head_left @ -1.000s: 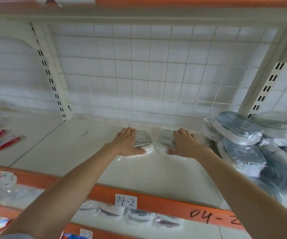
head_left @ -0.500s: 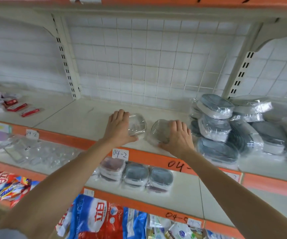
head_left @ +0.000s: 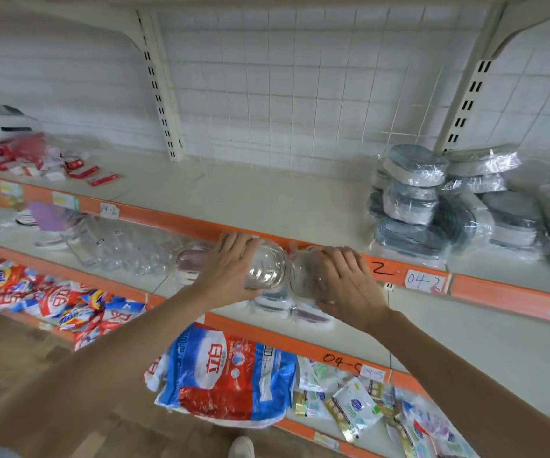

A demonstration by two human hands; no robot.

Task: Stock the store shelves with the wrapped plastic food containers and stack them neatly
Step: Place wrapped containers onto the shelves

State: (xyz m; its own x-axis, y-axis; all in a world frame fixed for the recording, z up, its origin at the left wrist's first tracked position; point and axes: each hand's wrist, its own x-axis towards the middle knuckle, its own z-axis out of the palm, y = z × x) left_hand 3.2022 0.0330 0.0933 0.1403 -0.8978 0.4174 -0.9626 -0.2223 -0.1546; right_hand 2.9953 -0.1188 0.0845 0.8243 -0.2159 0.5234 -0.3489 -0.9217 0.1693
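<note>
Soft, even, fairly bright light with only faint shadows; glare glints on the wrapped containers (head_left: 414, 190) at the shelf's right end. Motion blur smears the detergent bags (head_left: 52, 299) lower left, and wide-angle distortion bows the shelf uprights (head_left: 159, 90)

Both forearms are bare all the way up, no watch, rings or gloves on the left hand (head_left: 230, 272) or right hand (head_left: 346, 279). A light shoe toe (head_left: 241, 447) peeks in at 6 o'clock.
</note>
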